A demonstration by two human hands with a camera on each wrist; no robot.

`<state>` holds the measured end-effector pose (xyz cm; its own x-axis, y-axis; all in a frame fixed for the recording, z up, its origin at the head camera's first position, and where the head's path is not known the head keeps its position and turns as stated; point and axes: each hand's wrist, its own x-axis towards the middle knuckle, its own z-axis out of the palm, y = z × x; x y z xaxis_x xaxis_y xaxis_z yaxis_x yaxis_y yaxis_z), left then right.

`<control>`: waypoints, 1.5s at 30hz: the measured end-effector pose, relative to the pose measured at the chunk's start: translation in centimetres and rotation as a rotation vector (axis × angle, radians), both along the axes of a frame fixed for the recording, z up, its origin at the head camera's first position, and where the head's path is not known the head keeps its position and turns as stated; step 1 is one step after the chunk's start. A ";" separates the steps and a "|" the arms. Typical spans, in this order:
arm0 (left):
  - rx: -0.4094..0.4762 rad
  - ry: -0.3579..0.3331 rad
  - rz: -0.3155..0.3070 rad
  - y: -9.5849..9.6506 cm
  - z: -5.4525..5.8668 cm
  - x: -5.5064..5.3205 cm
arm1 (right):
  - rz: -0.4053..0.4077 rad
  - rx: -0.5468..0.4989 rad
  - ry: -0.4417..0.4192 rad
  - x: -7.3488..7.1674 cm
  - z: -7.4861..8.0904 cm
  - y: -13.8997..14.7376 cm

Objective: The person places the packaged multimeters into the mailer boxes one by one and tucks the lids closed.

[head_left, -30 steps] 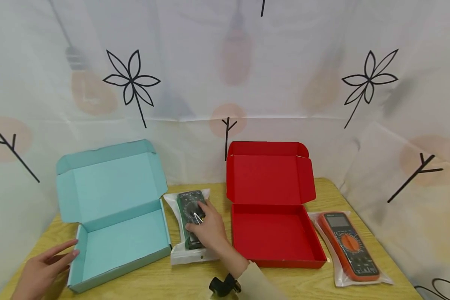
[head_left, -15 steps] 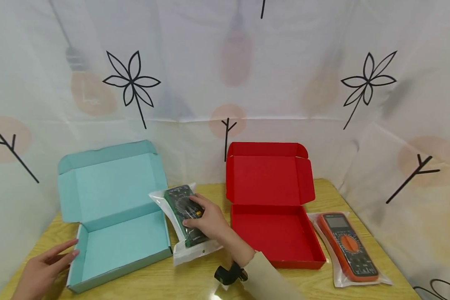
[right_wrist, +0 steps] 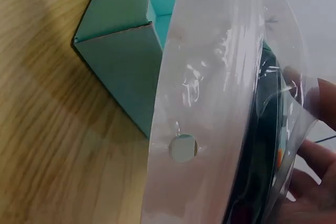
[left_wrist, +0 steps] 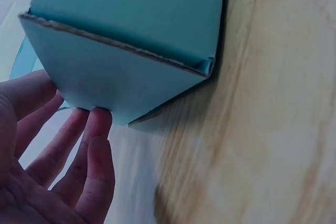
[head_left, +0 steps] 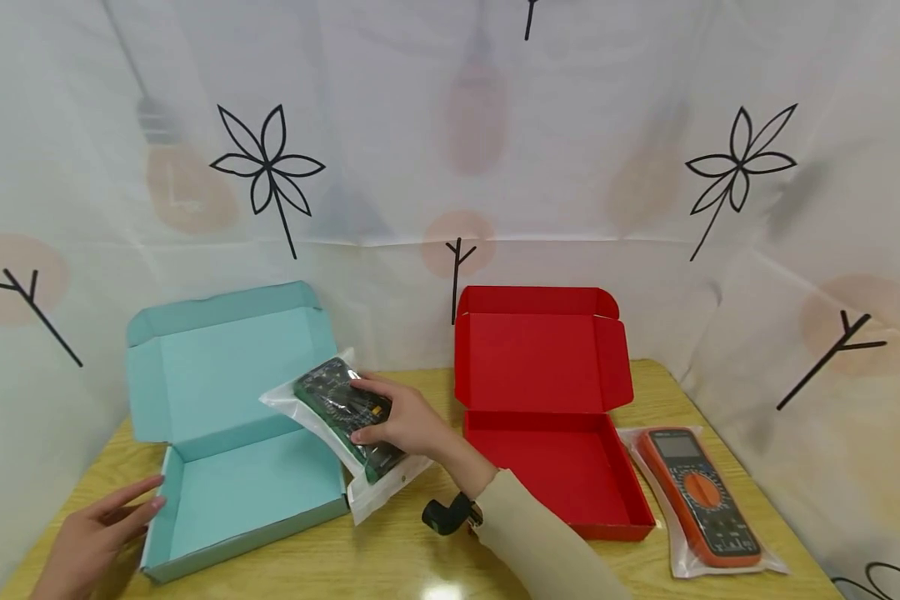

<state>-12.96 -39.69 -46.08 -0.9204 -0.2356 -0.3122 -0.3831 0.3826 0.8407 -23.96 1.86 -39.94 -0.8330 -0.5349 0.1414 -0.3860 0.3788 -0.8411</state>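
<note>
My right hand (head_left: pixel 412 423) grips a dark multimeter (head_left: pixel 339 402) with green edges, sealed in a clear and white zip bag (head_left: pixel 375 498). It is raised and tilted, at the right side of an open light-blue cardboard box (head_left: pixel 247 533), partly over that wall. In the right wrist view the bag's holed end (right_wrist: pixel 205 103) fills the middle, hiding much of the multimeter. My left hand (head_left: pixel 99 535) touches the box's left wall with extended fingertips. The left wrist view shows those fingers (left_wrist: pixel 100 166) against the wall's outer face (left_wrist: pixel 105 72).
An open red cardboard box (head_left: pixel 543 360) stands right of centre, its lid raised. Right of it, an orange multimeter (head_left: pixel 697 492) in a clear bag lies on the wooden table (head_left: pixel 390 567). A patterned cloth (head_left: pixel 390 200) hangs close behind both boxes.
My right hand has lifted the bagged multimeter off the table and moved it left, toward the light-blue box, turning it anticlockwise. My left hand stays on the box wall.
</note>
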 end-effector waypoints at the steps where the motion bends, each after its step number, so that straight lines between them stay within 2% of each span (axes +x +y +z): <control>1: 0.014 0.004 -0.003 0.0 0.0 0.0 | 0.020 0.000 0.010 -0.2 0.0 -0.2; 10: 0.014 0.015 -0.032 -0.3 -0.4 -0.4 | 0.116 0.047 0.073 -1.5 0.8 -2.7; 17: 0.005 0.074 -0.052 -0.5 -0.7 -0.5 | 0.169 0.065 0.175 -2.2 1.8 -4.8; 20: 0.046 0.088 -0.048 -0.5 -0.9 -0.7 | 0.181 0.072 0.244 -2.5 1.8 -5.9; 24: 0.122 0.088 -0.051 -0.5 -1.3 -1.0 | 0.166 0.072 0.293 -2.6 1.5 -7.2; 31: 0.149 0.085 -0.049 -0.6 -1.7 -1.5 | 0.149 0.124 0.337 -2.2 1.1 -8.6; 36: 0.167 0.077 -0.046 -0.7 -1.7 -1.8 | 0.218 0.199 0.326 -1.9 0.8 -9.4; 42: 0.144 0.034 -0.028 -0.6 -1.6 -2.3 | 0.293 0.316 0.318 -1.7 0.3 -10.1; 45: 0.132 0.024 -0.037 -0.5 -1.6 -2.5 | 0.313 0.335 0.315 -1.6 -0.1 -10.4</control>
